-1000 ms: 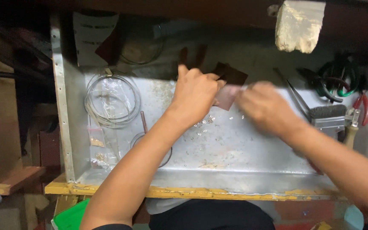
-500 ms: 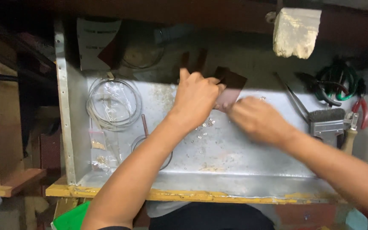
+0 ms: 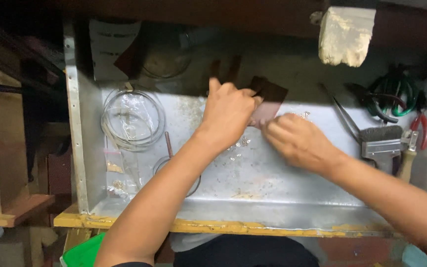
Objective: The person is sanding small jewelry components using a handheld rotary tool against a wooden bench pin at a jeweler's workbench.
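Right hand [image 3: 297,141] slid left, fingers touching brown sheet [image 3: 269,103]

dim, warm light from above; deep shadow swallows the top and left, the right hand [image 3: 297,141] is motion-blurred, metal tray [image 3: 282,198] glares softly.

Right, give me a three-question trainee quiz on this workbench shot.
1. True or false: the left hand rests on the brown sheet.
2. Which lies nearest the right hand? A) clear round container B) brush C) green cable
3. What lies scattered on the metal tray just below the left hand?

Key
1. True.
2. B.
3. Small bright bits; too small to identify.
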